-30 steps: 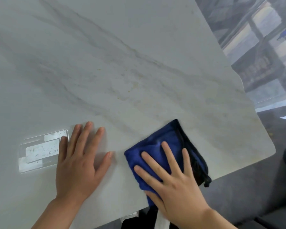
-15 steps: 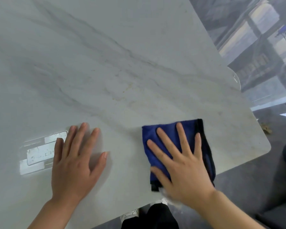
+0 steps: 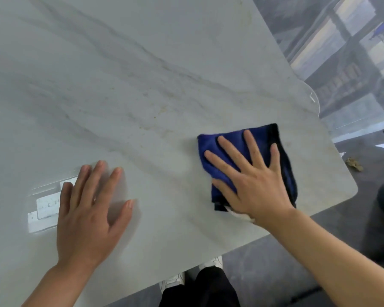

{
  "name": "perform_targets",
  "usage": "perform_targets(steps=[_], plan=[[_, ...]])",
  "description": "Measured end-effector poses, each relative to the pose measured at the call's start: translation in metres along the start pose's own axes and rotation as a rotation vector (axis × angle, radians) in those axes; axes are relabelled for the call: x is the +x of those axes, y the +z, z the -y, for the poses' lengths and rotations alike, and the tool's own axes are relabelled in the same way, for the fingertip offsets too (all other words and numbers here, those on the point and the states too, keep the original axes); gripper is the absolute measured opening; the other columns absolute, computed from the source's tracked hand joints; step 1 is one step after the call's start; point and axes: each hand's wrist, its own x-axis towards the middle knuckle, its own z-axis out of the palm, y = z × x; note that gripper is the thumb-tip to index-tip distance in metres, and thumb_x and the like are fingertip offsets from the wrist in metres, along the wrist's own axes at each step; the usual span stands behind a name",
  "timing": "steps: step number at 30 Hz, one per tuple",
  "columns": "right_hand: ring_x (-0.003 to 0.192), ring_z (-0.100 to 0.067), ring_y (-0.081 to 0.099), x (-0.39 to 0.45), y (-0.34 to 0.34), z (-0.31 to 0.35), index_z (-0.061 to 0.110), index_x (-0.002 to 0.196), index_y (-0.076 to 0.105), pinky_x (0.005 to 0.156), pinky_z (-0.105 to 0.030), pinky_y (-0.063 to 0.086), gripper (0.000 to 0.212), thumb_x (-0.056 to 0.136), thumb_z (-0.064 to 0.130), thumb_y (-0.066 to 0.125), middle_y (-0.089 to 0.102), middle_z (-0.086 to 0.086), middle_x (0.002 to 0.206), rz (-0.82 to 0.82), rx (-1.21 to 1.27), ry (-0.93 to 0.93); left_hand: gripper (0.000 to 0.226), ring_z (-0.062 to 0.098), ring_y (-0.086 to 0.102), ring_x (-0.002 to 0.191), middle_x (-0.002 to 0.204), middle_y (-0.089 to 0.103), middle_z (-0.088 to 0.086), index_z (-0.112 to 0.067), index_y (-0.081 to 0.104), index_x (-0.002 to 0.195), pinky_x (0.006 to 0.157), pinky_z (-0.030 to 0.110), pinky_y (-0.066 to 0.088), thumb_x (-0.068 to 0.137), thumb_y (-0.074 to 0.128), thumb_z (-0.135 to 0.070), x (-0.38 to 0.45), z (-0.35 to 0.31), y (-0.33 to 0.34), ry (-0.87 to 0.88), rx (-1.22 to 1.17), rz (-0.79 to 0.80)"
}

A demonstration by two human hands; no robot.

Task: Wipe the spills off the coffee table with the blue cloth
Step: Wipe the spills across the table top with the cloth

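We look down on the counter point(image 3: 142, 63), a pale marble-look slab with grey veins running across it and faint yellowish-brown specks of spill point(image 3: 152, 122) scattered near its middle. Its rounded corner sits at the right, above a dark grey floor point(image 3: 275, 273). Beyond the far right edge the glossy floor mirrors windows. Our left hand point(image 3: 88, 210) lies flat on the counter near the front edge, fingers straight and slightly spread, holding nothing; it partly covers a bright rectangular reflection point(image 3: 46, 206) on the surface. Our right hand point(image 3: 252, 181) presses flat on the cloth point(image 3: 220, 151), fingers straight and fanned out over it, not curled round it. The cloth is blue with a darker, almost black strip along its right side, folded into a rough square, and it lies on the right part of the counter, near the front edge and the rounded corner, well apart from our left hand. A bit of white peeks from under the heel of our right hand. Below the counter edge we see black trousers point(image 3: 208, 291) and white shoes point(image 3: 173, 281). A small brown scrap point(image 3: 354, 165) lies on the floor just beyond the counter's right edge.
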Motion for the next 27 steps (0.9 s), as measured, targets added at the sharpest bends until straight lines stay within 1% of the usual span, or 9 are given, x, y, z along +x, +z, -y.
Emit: perform_targets(steps=[2,5,8,12,15,18,20,23,27], plan=[[0.137,-0.042,0.027,-0.004,-0.002,-0.028,0.034,0.141,0.037,0.097,-0.072,0.023,0.054,0.091,0.054,0.026,0.037,-0.001,0.149,0.02,0.023,0.12,0.076,0.026,0.025,0.14,0.148,0.037,0.01,-0.016,0.047,0.137,0.112,0.048,0.016,0.089,0.014,-0.065,0.0,0.001,0.001,0.002,0.005,-0.008],[0.141,-0.041,0.017,-0.035,0.003,-0.036,0.037,0.144,0.023,0.102,-0.071,0.018,0.056,0.094,0.057,0.013,0.028,0.0,0.153,0.039,0.066,0.204,0.074,0.027,0.026,0.138,0.147,0.038,0.011,-0.015,0.048,0.136,0.11,0.051,0.019,0.09,0.015,-0.064,0.0,0.002,0.001,0.003,0.009,-0.032],[0.141,-0.04,0.011,-0.06,0.007,-0.017,0.038,0.145,0.019,0.103,-0.069,0.015,0.054,0.095,0.057,0.011,0.021,0.004,0.154,0.072,0.067,0.127,0.073,0.028,0.027,0.138,0.146,0.039,0.012,-0.015,0.048,0.136,0.109,0.052,0.02,0.09,0.016,-0.063,0.001,0.001,0.002,0.006,0.011,-0.036],[0.139,-0.042,0.016,-0.052,0.003,-0.016,0.037,0.142,0.027,0.099,-0.072,0.018,0.053,0.095,0.056,0.011,0.031,0.002,0.151,0.12,0.038,-0.034,0.074,0.029,0.027,0.137,0.146,0.039,0.011,-0.016,0.048,0.135,0.109,0.051,0.019,0.09,0.016,-0.064,0.001,0.002,0.004,0.011,0.012,-0.037],[0.139,-0.044,0.02,-0.02,-0.002,-0.033,0.039,0.144,0.025,0.097,-0.074,0.02,0.055,0.092,0.057,0.016,0.032,0.002,0.151,0.128,0.052,0.028,0.074,0.029,0.027,0.138,0.146,0.04,0.012,-0.016,0.048,0.135,0.109,0.052,0.019,0.089,0.017,-0.064,0.0,0.004,0.005,0.01,0.014,-0.039],[0.144,-0.035,-0.001,0.008,-0.005,-0.059,0.052,0.138,-0.007,0.107,-0.067,0.007,0.053,0.088,0.062,0.007,0.008,0.011,0.157,0.087,0.097,0.192,0.073,0.029,0.027,0.138,0.146,0.039,0.012,-0.016,0.048,0.136,0.11,0.051,0.019,0.089,0.018,-0.064,0.001,0.004,0.005,0.015,0.022,-0.044],[0.144,-0.028,-0.013,0.01,-0.001,-0.077,0.057,0.131,-0.019,0.11,-0.063,-0.001,0.05,0.086,0.064,0.0,-0.009,0.019,0.155,0.044,0.115,0.245,0.074,0.03,0.028,0.137,0.146,0.039,0.013,-0.015,0.048,0.135,0.11,0.051,0.019,0.09,0.017,-0.064,0.002,0.005,0.004,0.013,0.018,-0.052],[0.142,-0.022,-0.022,-0.004,-0.003,-0.091,0.059,0.13,-0.022,0.112,-0.057,-0.009,0.048,0.088,0.065,0.001,-0.023,0.025,0.144,0.075,0.155,0.324,0.075,0.029,0.029,0.136,0.145,0.041,0.013,-0.014,0.05,0.134,0.108,0.053,0.022,0.09,0.016,-0.064,0.001,0.004,0.003,0.014,0.021,-0.056],[0.137,-0.018,-0.031,-0.027,-0.006,-0.092,0.054,0.135,-0.015,0.112,-0.051,-0.014,0.049,0.093,0.062,0.009,-0.023,0.022,0.144,0.134,0.209,0.385,0.075,0.027,0.027,0.137,0.146,0.04,0.012,-0.014,0.049,0.135,0.109,0.052,0.021,0.09,0.015,-0.064,0.001,0.004,0.003,0.009,0.016,-0.038]])
